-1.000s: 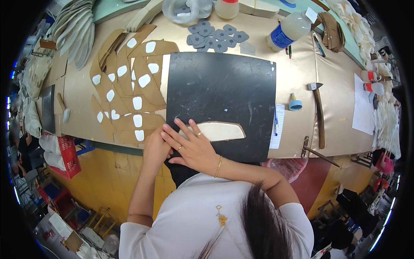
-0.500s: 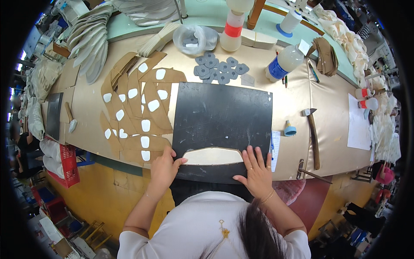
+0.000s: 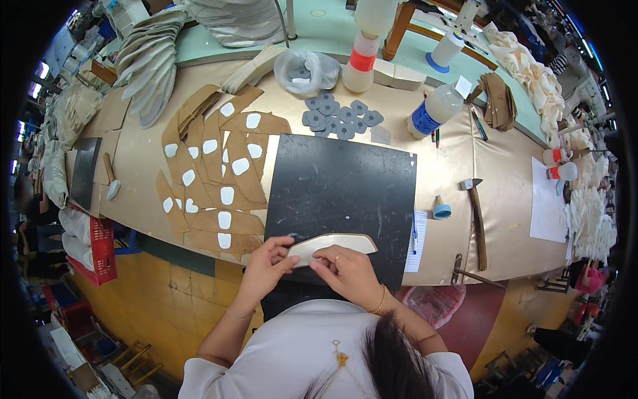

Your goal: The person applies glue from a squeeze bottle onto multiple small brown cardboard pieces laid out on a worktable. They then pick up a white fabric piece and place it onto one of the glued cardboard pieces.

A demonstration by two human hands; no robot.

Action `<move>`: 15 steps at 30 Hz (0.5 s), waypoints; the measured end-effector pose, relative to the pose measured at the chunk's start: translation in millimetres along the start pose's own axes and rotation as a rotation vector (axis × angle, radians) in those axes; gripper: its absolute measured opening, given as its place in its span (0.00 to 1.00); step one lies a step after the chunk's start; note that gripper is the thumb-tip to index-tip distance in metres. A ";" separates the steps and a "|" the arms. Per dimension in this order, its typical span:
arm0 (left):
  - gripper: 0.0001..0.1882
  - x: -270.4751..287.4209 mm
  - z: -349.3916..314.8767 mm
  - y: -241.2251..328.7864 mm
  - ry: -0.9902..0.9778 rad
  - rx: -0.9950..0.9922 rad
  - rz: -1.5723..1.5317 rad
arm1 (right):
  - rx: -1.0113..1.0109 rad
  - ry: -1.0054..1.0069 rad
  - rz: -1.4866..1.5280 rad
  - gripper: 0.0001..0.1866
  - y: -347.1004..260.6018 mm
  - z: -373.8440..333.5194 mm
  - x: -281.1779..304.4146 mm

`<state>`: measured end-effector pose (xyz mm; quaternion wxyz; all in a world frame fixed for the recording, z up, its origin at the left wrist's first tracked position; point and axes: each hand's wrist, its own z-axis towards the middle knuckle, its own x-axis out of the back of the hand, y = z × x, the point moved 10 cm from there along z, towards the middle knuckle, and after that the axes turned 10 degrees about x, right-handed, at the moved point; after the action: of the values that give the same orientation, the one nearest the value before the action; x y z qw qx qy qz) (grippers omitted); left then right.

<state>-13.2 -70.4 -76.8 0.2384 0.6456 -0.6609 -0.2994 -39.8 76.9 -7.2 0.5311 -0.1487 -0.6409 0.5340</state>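
Note:
A long, curved cream piece with a thin brown edge (image 3: 345,243) is over the near part of a black board (image 3: 339,186). At its left end my left hand (image 3: 267,266) pinches it between thumb and fingers. My right hand (image 3: 351,274) grips its near edge around the middle, thumb and fingertips together, covering part of it. The right end of the piece sticks out past my right hand. Left of the board, brown cut pieces (image 3: 249,179) with white patches overlap on the table.
Small grey pieces (image 3: 332,116) lie beyond the board, near a plastic bag (image 3: 306,72) and a blue-labelled bottle (image 3: 435,110). To the right are a hammer (image 3: 477,223), a blue-capped pot (image 3: 440,209) and a second hammer (image 3: 458,268). A red crate (image 3: 103,249) stands at left.
My right hand has moved left from the right end of the piece to its near edge and now grips it. The piece has shifted slightly right and tilted. My left hand now pinches its end.

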 end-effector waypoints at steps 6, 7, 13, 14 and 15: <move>0.08 -14.7 -6.2 -7.6 -0.180 0.138 -0.351 | -0.127 -0.012 0.240 0.18 9.4 12.7 -16.1; 0.07 -18.1 -6.3 -5.5 -0.201 0.141 -0.367 | -0.128 -0.009 0.219 0.20 8.6 14.3 -15.9; 0.06 -27.5 -2.9 -0.6 -0.236 0.116 -0.314 | -0.108 0.095 0.220 0.26 5.0 15.9 -5.8; 0.06 -28.6 -3.9 0.3 -0.238 0.099 -0.318 | -0.123 0.094 0.223 0.25 5.5 14.9 -6.3; 0.06 -29.4 -4.3 2.1 -0.240 0.082 -0.322 | -0.137 0.092 0.226 0.25 6.2 15.3 -4.4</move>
<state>-10.1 -41.5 -70.3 0.0805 0.7118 -0.5845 -0.3810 -53.2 67.9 -12.7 0.4851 -0.2803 -0.6300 0.5378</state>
